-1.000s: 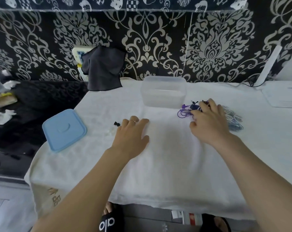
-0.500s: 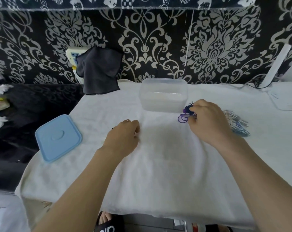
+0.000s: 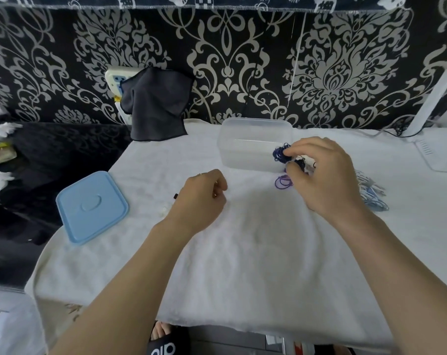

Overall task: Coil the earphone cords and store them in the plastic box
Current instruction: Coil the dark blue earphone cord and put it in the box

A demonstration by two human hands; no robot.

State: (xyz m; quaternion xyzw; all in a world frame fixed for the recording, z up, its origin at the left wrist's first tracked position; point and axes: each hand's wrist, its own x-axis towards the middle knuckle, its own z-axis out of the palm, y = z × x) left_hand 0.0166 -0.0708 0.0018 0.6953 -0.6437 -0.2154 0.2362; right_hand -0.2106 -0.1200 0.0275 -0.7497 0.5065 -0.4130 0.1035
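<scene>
While my right hand hovers raised beside the plastic box, its fingers pinch a tangled purple earphone cord; loops dangle to the white cloth. My left hand rests curled on the cloth; whether it holds anything is hidden. I cannot tell the bundled cord's long axis.

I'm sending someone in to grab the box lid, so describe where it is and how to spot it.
Start at the white towel-covered table and go to its left edge, left of the left hand. The lid lies flat there, partly overhanging the edge. It is the only pale blue rounded square in sight, with an oval dimple in its middle.
</scene>
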